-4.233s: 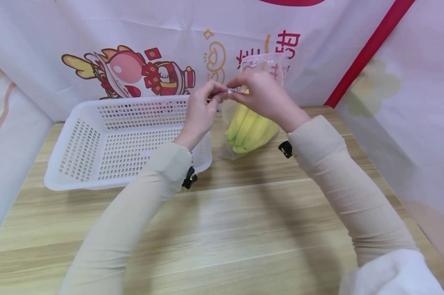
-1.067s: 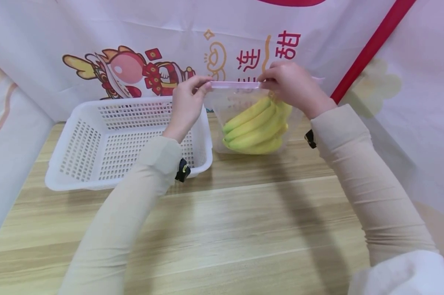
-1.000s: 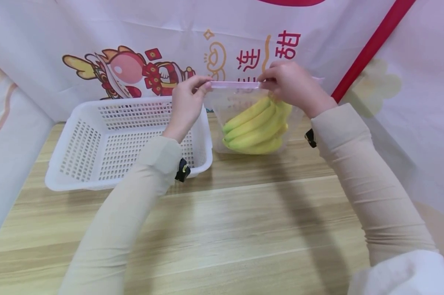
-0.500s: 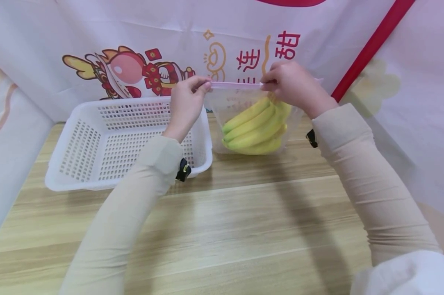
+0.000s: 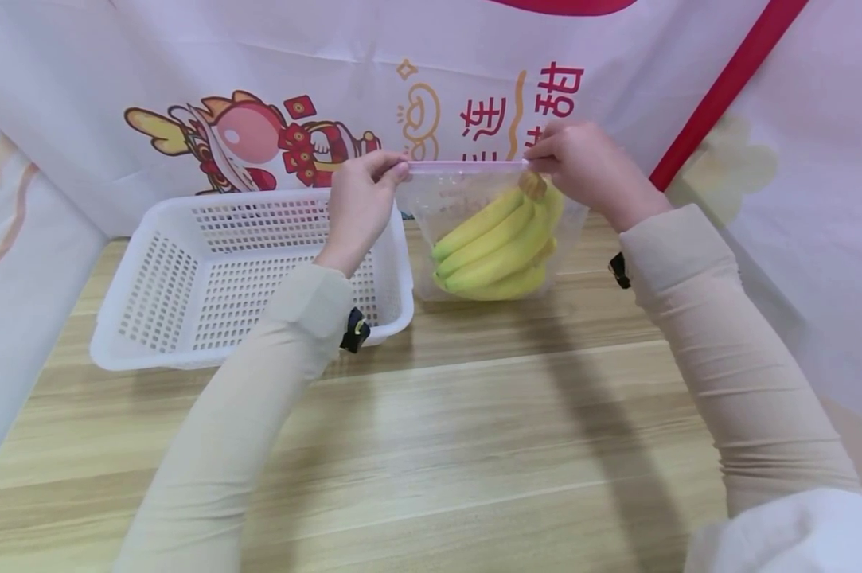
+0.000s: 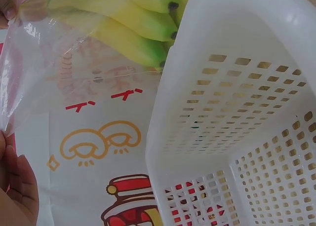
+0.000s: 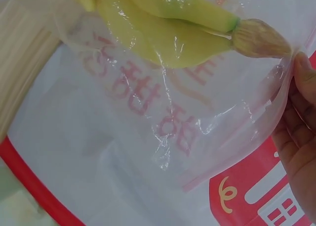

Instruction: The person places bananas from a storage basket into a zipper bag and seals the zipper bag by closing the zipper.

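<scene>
A bunch of bananas [image 5: 498,247] is inside a clear zip bag [image 5: 423,195] with a pink top strip. The bag stands on the table, its top edge pulled level between both hands. My left hand [image 5: 362,199] pinches the strip's left end between thumb and fingers. Further right along the same strip, my right hand [image 5: 591,171] pinches it above the banana stem. The right wrist view shows that thumb and fingers gripping the bag's edge [image 7: 291,63] close to the stem [image 7: 259,38]. In the left wrist view the banana tips [image 6: 163,63] lie beside the basket wall.
A white perforated plastic basket [image 5: 259,358] stands left of the bag, under the left forearm. Behind both hangs a white printed cloth [image 5: 373,40], which also rises on the left and right sides. The wooden table [image 5: 438,461] spreads toward me.
Earlier both hands met at one corner of the bag, which was turned. Now the bag faces me, and my right hand has slid rightward along the strip while my left hand keeps the left end.
</scene>
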`<state>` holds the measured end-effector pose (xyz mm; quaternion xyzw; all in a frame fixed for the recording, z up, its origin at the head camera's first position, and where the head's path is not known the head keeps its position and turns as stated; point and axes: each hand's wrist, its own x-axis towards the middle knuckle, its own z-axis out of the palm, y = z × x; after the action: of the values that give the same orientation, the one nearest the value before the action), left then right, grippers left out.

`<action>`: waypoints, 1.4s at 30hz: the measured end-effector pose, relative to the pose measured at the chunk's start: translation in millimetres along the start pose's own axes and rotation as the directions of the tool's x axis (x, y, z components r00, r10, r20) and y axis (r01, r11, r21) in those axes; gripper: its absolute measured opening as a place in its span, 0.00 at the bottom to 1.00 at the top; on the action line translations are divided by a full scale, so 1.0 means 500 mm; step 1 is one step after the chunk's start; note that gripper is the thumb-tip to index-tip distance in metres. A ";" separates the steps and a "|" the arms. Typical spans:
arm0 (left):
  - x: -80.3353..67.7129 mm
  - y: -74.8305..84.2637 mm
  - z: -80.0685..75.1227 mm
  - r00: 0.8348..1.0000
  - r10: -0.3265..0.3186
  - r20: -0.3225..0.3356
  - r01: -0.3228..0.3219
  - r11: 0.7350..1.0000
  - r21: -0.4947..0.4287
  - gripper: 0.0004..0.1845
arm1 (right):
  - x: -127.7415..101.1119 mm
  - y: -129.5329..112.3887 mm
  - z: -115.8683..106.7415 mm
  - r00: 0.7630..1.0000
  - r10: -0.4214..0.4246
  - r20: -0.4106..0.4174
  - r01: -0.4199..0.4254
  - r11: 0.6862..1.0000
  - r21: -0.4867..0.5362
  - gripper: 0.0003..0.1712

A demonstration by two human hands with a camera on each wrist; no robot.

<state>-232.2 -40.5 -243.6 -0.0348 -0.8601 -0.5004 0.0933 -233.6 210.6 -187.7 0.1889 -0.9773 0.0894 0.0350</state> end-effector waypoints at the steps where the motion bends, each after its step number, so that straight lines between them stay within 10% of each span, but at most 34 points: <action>1: 0.000 0.000 0.000 1.000 -0.003 0.002 0.003 1.000 0.002 0.14 | -0.001 0.001 0.000 1.000 -0.001 -0.002 0.001 1.000 -0.003 0.17; 34: 0.001 0.011 0.003 1.000 0.001 -0.017 0.000 0.999 0.040 0.14 | -0.004 0.000 0.004 0.996 0.050 -0.067 -0.050 0.999 0.009 0.16; 42: 0.003 0.010 0.004 1.000 0.009 -0.029 -0.007 0.998 0.055 0.14 | 0.003 -0.006 0.004 0.997 0.072 0.026 -0.068 0.992 -0.109 0.19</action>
<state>-233.1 -36.3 -239.8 -0.0282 -0.8719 -0.4765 0.1089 -234.2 206.9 -188.8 0.1536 -0.9871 0.0346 0.0276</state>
